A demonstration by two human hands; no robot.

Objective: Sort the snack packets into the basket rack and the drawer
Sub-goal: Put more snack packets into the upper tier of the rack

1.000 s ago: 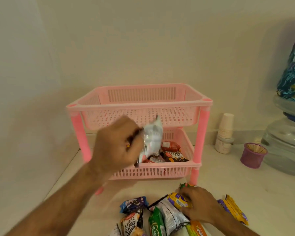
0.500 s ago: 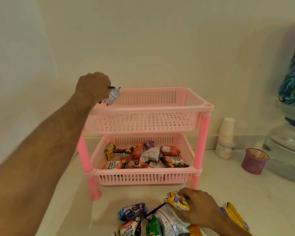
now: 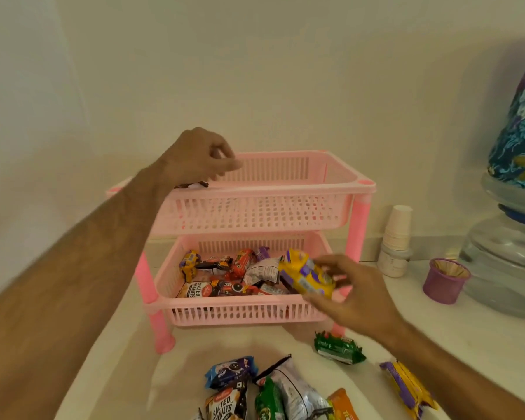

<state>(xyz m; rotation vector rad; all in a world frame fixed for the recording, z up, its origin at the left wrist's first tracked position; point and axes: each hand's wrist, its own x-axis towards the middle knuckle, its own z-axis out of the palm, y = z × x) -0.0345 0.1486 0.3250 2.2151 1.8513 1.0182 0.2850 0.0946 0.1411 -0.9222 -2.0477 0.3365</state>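
A pink two-tier basket rack stands against the wall. My left hand hovers over the left end of its top basket, fingers loosely curled and holding nothing; a packet's edge shows in that basket just below it. My right hand grips a yellow and purple snack packet at the right front of the lower basket, which holds several packets. More packets lie on the counter in front, with a green one and a yellow and purple one to the right. No drawer is in view.
A stack of paper cups and a purple cup stand right of the rack. A water dispenser jug under a floral cover fills the right edge. Walls close in behind and to the left.
My left hand lifted the silver packet from in front of the rack to the top basket and let it go. My right hand picked up the yellow and purple packet and raised it to the lower basket.
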